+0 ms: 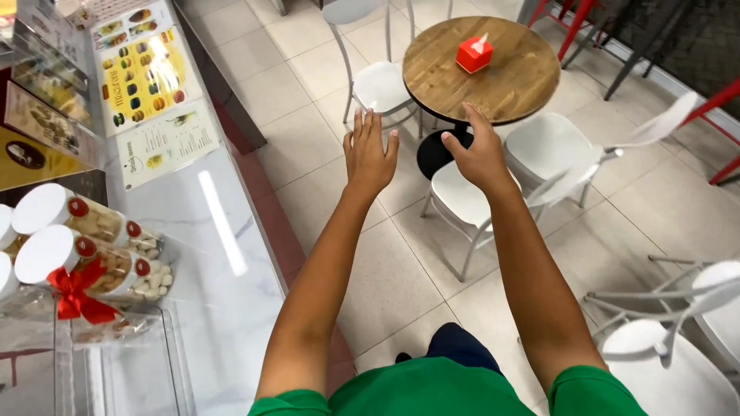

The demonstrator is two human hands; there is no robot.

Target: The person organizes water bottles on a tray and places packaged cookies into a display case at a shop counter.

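Both arms stretched forward, nothing held. Left hand [369, 152] flat, fingers straight and close together, palm down, empty, in the air above the pale tiled floor [308, 69]. Right hand [475, 150] loosely open, fingers curved, thumb spread, also empty; its fingertips sit at the near edge of the round wooden table top [505, 85], though whether they touch the rim cannot be told from here.

The table stands on a black pedestal base [433, 154], just ahead of both hands. A small red tissue box [474, 54] with a white tissue standing out sits near the middle of the top, well apart from either hand. White plastic chairs with grey metal legs [551, 154] ring the table; one lies directly beneath the right wrist.

To the person's left, a glossy white marble-look counter [223, 254] carries laminated menu sheets [146, 73] and white-lidded clear jars of biscuits [92, 254], one tied with a red ribbon bow [77, 296].
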